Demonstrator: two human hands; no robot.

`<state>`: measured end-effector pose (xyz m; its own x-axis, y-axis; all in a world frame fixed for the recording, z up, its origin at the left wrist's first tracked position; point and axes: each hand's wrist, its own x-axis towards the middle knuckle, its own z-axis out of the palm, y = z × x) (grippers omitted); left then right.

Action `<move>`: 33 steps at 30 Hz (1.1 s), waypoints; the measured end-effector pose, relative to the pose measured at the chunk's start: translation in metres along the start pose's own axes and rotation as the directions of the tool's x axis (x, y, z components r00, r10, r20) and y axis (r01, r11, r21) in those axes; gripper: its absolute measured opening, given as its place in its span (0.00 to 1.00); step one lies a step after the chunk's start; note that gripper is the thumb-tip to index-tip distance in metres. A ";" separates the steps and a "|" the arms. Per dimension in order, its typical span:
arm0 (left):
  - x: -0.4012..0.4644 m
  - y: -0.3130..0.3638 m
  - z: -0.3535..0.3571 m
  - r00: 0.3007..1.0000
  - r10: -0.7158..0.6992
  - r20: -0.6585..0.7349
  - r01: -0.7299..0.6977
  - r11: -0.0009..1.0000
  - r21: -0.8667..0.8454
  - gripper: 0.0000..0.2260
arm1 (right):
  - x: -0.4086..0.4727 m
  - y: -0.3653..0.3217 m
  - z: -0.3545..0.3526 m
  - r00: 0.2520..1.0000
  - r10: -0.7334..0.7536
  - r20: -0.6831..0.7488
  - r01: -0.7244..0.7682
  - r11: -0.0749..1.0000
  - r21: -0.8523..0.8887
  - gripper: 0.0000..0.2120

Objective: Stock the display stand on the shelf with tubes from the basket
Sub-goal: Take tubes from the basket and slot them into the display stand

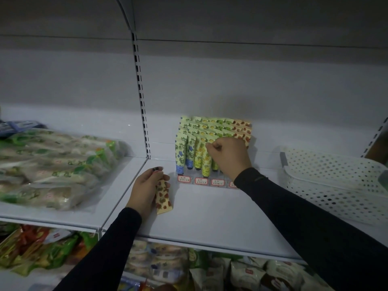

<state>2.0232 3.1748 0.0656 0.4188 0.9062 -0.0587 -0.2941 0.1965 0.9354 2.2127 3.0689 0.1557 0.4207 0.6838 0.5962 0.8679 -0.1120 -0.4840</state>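
Observation:
A tiered display stand (201,181) with red-edged price labels stands at the back of the white shelf (210,217), filled with several rows of patterned tubes (190,131). My right hand (228,156) is in front of the stand's middle, fingers curled round the top of a yellow pineapple-print tube (205,166) in the front row. My left hand (147,187) hovers over the shelf to the left of the stand and grips a cream tube with a red and brown print (163,196), black cap pointing away from me. The white perforated basket (336,185) sits on the shelf at the right.
Clear bags of green-labelled packets (52,164) fill the shelf section at the left, past a slotted upright (142,114). Snack bags (252,271) crowd the lower shelf. Open shelf surface lies between the stand and the front edge.

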 end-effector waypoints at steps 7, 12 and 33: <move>-0.001 0.000 0.001 1.000 -0.003 0.009 0.003 1.000 -0.024 0.08 | 0.000 0.004 0.002 0.999 -0.040 -0.032 0.039 0.999 -0.010 0.17; 0.001 -0.002 0.000 1.000 -0.003 0.014 0.003 1.000 -0.008 0.09 | -0.001 0.006 0.001 0.999 -0.042 -0.007 0.042 0.999 -0.001 0.18; -0.004 0.001 0.002 0.999 0.006 0.037 -0.006 1.000 -0.005 0.08 | 0.005 0.014 -0.005 0.992 -0.010 0.127 0.003 0.998 0.059 0.16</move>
<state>2.0234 3.1708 0.0672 0.4485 0.8929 -0.0403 -0.3011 0.1934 0.9338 2.2279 3.0674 0.1550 0.3750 0.7710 0.5148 0.8519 -0.0676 -0.5193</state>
